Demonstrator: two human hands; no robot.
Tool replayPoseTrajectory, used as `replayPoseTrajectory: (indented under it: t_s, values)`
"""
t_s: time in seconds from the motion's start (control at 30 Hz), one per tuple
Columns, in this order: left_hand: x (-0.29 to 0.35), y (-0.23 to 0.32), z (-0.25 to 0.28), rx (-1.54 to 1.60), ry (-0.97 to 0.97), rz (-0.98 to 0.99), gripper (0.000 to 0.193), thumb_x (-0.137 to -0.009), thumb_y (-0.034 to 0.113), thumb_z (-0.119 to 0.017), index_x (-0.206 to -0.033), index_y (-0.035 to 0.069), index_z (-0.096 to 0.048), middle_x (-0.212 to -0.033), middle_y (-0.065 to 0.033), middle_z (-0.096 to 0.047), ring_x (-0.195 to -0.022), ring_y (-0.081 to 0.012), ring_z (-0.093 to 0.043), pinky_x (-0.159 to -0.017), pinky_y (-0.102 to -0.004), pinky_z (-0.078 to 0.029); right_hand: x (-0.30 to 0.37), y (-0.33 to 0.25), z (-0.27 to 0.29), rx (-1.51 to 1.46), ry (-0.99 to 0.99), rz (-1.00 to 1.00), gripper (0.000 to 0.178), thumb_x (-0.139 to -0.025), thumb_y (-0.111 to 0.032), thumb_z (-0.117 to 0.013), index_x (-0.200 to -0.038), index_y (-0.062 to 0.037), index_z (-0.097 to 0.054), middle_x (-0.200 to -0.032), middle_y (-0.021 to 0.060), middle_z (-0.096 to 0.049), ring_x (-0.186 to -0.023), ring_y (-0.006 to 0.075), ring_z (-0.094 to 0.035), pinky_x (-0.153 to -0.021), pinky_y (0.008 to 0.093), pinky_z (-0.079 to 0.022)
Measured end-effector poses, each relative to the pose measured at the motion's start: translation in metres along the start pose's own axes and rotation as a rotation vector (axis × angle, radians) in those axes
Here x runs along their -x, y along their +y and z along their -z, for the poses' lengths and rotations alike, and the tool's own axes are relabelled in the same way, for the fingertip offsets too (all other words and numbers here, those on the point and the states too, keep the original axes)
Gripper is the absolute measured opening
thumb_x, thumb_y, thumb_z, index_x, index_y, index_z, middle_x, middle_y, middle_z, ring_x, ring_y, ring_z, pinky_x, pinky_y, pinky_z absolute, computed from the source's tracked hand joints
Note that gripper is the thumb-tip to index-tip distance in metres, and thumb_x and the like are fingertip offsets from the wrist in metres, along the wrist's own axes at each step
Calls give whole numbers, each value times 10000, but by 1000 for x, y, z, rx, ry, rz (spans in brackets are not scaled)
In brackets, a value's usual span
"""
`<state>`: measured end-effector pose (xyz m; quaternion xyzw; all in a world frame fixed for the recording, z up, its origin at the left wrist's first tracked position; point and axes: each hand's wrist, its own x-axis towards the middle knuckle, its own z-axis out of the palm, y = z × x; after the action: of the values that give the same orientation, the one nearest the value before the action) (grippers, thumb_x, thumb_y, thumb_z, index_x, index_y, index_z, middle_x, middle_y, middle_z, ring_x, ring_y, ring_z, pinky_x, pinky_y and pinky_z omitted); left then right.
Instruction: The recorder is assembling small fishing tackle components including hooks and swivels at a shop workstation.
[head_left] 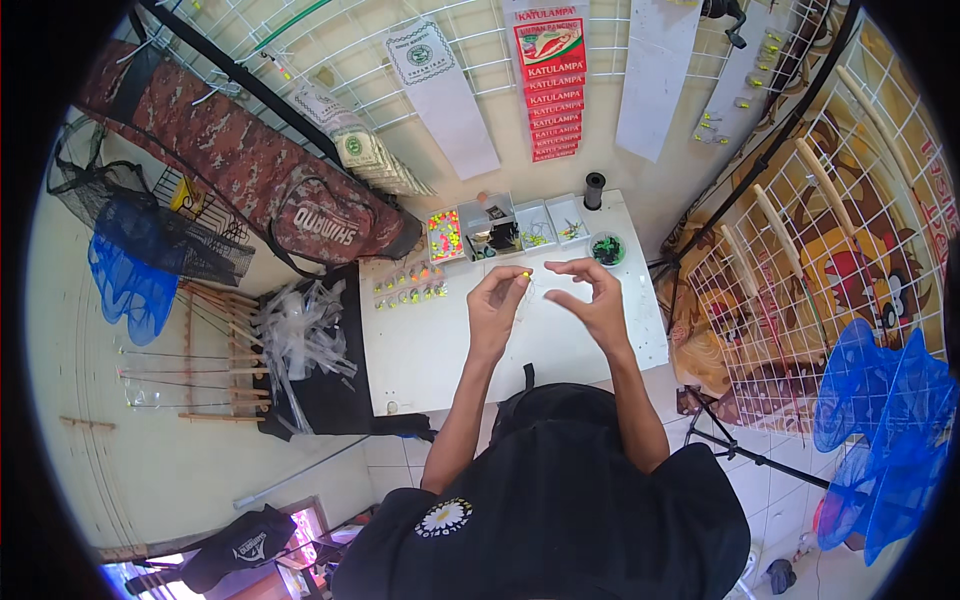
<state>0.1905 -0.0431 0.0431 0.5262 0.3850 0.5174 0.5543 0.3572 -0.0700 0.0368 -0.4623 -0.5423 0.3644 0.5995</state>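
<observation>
Over the white table point(440, 380), my left hand point(494, 308) pinches a small bright yellow bead point(526, 275) between thumb and fingertips. A very thin line seems to hang below the bead, too fine to follow. My right hand point(596, 308) is raised just to the right of it, thumb and fingers apart, with nothing visible between them. Beyond my hands stand a box of pink, yellow and orange beads point(444, 236) and white trays point(537, 225) with small wire-like pieces. Small packets with coloured bits point(410, 286) lie in rows left of my left hand.
A round tub of dark green pieces point(606, 249) and a black cylinder point(594, 190) stand at the back right. A camouflage rod bag point(330, 220) leans at the left, above crumpled clear plastic point(305, 330). Wire racks with blue nets point(880, 430) rise at right.
</observation>
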Motion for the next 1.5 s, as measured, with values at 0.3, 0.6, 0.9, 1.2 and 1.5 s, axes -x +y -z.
replayPoseTrajectory:
  t_s: [0.3,0.6,0.9,1.2,1.5]
  values:
    - [2,5,1,20,48,-3,176,-928,115,-627,-1037,-22,-641,-980,-52,-645,-930,-99,-582,-844,-250,-456,6,-7,-41,287,145,119,253,-701,-108,-803,-927,-77,-694,-863,22,-671,-927,180,-598,-802,326,-438]
    - [12,2,27,62,225,69,203,-921,118,-637,-1057,-33,-627,-1003,-68,-643,-956,-112,-577,-875,-258,-441,-8,-20,-49,443,24,256,125,-765,-64,-733,-886,-68,-699,-831,37,-672,-850,229,-561,-783,345,-430]
    - [20,2,64,-95,273,116,420,-895,146,-656,-1286,31,-556,-1131,-64,-618,-857,-81,-512,-762,-236,-430,-59,-41,-56,645,-506,353,91,-822,-98,-666,-889,-58,-619,-877,75,-599,-898,260,-538,-802,377,-410]
    - [-1,7,82,-321,53,-49,359,-789,99,-760,-1128,36,-660,-948,-56,-718,-866,-106,-636,-807,-268,-436,-70,-49,-72,647,-629,349,104,-829,-132,-640,-858,-33,-630,-834,101,-621,-880,300,-569,-833,413,-433]
    - [-7,4,95,-256,-21,7,340,-779,160,-782,-1085,56,-676,-837,-47,-728,-820,-109,-642,-792,-302,-408,-74,-49,-81,669,-673,256,94,-837,-119,-650,-873,-43,-608,-872,71,-624,-901,283,-574,-829,395,-444]
